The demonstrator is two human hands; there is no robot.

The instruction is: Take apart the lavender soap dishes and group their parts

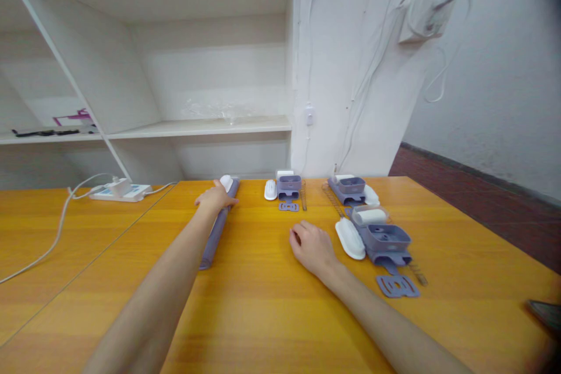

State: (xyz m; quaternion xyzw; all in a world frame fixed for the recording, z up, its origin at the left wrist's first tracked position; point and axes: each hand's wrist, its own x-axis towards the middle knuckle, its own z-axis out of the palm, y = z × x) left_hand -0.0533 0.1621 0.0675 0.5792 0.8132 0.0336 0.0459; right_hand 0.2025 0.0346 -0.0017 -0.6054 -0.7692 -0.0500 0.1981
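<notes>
My left hand (214,197) reaches far over the table, thumb and fingers spread, touching a long grey-purple roll (214,239). A white rounded piece (227,182) shows just beyond its fingers; whether they press on that piece is hidden. Loosely curled, my right hand (313,248) rests on the wood with nothing visible in it. Nearest to it lies a white oval piece (350,238). Beside that are a grey-purple open holder (388,239), a white cylinder (370,217), a flat slotted plate (398,286) and a metal spring (418,273).
Two similar sets stand at the back, with a holder (290,182) in the middle and another holder (350,185) to the right. A power strip (121,191) with a cable is at the left. White shelving (201,128) and a wall (337,70) border the table (258,315).
</notes>
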